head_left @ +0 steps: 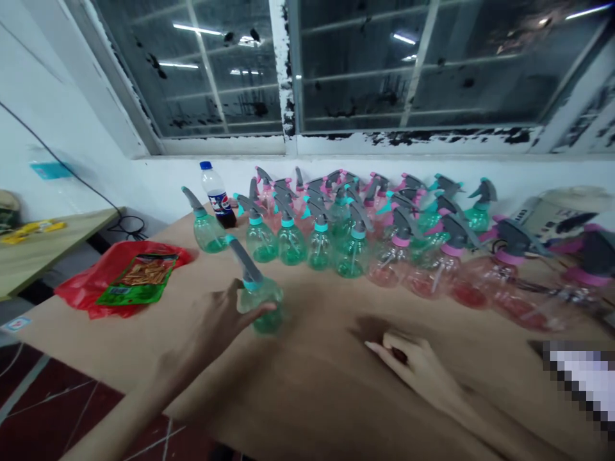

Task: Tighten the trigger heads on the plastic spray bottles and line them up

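My left hand (230,310) is wrapped round the clear green body of a spray bottle (262,291), fingers behind and thumb across the front. This bottle has a grey trigger head with a teal collar and leans slightly to the left, low over the table. My right hand (416,365) is over the bare tabletop to the right, its fingers curled in and thumb stretched forward. Nothing shows in its grip. Beyond both hands stand rows of similar spray bottles, green ones (292,243) to the left and pink ones (435,272) to the right.
A lone green spray bottle (209,230) stands beside a cola bottle (218,198) at the back left. A red plastic bag (91,282) with a green snack packet (132,291) lies on the brown table (307,397). A pixelated object (583,378) is at the right edge.
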The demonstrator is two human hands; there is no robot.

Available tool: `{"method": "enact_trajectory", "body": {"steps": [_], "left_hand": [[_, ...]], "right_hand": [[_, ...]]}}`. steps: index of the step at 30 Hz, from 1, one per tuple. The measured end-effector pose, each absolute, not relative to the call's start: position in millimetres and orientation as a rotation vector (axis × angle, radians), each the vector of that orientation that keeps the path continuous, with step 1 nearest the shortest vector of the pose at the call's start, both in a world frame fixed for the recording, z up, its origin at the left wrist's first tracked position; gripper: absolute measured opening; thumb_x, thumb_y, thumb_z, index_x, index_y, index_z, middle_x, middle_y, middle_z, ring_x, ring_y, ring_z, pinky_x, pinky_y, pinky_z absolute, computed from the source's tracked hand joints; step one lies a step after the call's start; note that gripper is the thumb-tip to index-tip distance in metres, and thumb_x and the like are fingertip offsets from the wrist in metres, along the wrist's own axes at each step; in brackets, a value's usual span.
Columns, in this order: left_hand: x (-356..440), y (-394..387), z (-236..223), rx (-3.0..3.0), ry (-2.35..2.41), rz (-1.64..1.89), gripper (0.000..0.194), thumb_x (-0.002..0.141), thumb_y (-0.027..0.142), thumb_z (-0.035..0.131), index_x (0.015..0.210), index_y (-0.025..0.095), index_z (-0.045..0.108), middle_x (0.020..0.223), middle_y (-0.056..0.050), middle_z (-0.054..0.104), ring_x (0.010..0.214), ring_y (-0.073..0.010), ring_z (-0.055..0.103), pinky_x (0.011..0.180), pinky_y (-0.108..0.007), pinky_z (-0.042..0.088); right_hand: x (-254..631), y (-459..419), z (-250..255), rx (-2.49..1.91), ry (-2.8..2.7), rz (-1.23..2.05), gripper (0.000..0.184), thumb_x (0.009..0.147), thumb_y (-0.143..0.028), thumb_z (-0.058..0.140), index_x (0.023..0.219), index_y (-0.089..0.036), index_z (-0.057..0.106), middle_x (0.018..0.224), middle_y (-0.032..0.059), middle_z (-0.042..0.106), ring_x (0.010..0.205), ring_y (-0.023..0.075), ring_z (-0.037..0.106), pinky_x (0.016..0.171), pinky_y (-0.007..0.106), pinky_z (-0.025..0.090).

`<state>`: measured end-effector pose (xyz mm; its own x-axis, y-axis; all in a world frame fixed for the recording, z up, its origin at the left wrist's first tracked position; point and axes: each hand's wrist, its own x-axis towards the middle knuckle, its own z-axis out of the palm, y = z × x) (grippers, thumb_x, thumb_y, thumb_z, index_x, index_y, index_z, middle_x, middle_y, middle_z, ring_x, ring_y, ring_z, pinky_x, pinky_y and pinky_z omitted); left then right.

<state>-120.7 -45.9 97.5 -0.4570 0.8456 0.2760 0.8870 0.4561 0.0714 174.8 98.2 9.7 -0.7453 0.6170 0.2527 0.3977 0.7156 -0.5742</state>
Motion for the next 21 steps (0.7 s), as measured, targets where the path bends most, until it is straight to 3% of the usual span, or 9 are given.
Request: {"method": "enact_trajectory", "body": {"steps": [4,7,11,14,17,19,21], "left_hand": [[-60.3,-27.9,105.0,-1.702,-2.383,-0.014,0.072,0.075,0.078,0.033,0.100,0.014,0.055,0.064,-0.010,0.066,0.058,-0.0293,0.065,0.053,-0.035,0.045],[-18.9,-9.0,114.2,-1.900,-2.352,0.053,0.074,0.075,0.077,0.035,0.099,0.011,0.056,0.069,-0.012,0.068,0.064,-0.0307,0.067,0.057,-0.036,0.048],[17.2,15.9,111.5,-2.055,-2.249,-0.019,0.072,0.072,0.076,0.042,0.094,0.010,0.058,0.065,-0.010,0.066,0.062,-0.0314,0.067,0.054,-0.037,0.049],[32.7,30.3,103.3,-2.120,-2.118,-0.074,0.071,0.071,0.077,0.042,0.086,0.010,0.060,0.059,-0.007,0.063,0.055,-0.0301,0.066,0.049,-0.037,0.048],[43.6,40.2,96.7,-2.196,-2.014,-0.128,0.068,0.074,0.074,0.043,0.087,0.010,0.060,0.059,-0.007,0.062,0.051,-0.0285,0.065,0.045,-0.035,0.047],[49.3,44.5,92.1,-2.270,-1.941,-0.194,0.063,0.077,0.071,0.041,0.084,0.012,0.060,0.058,-0.006,0.062,0.051,-0.0266,0.064,0.043,-0.032,0.046],[53.2,46.7,85.1,-2.298,-1.882,-0.310,0.062,0.076,0.073,0.038,0.079,0.015,0.059,0.061,-0.006,0.062,0.052,-0.0245,0.064,0.043,-0.030,0.046]], "right_hand": [[180.3,107.6,6.6,-0.777,-2.440,0.766,0.031,0.089,-0.043,0.045,0.067,-0.022,0.048,0.053,-0.0064,0.045,0.048,0.0109,0.046,0.051,0.024,0.038],[188.7,117.2,9.3,-0.715,-2.388,0.792,0.025,0.084,-0.048,0.051,0.083,-0.023,0.052,0.061,-0.0046,0.054,0.053,0.0123,0.052,0.053,0.024,0.043],[201.8,131.4,23.2,-0.569,-2.236,0.776,0.051,0.078,-0.062,0.049,0.109,-0.022,0.045,0.100,0.0081,0.060,0.092,0.0230,0.059,0.081,0.037,0.047],[206.1,136.4,40.4,-0.464,-2.141,0.789,0.075,0.074,-0.068,0.048,0.130,-0.021,0.032,0.126,0.0148,0.047,0.115,0.0302,0.047,0.096,0.046,0.039],[202.2,132.6,60.3,-0.410,-2.167,0.809,0.090,0.068,-0.072,0.052,0.137,-0.020,0.024,0.137,0.0149,0.036,0.126,0.0328,0.036,0.102,0.050,0.032],[195.8,127.1,72.1,-0.404,-2.174,0.757,0.086,0.069,-0.065,0.058,0.135,-0.022,0.026,0.136,0.0131,0.038,0.126,0.0315,0.036,0.103,0.049,0.032],[188.6,121.7,81.1,-0.454,-2.145,0.719,0.064,0.072,-0.051,0.064,0.125,-0.025,0.039,0.122,0.0091,0.050,0.117,0.0280,0.046,0.096,0.045,0.040]]}}
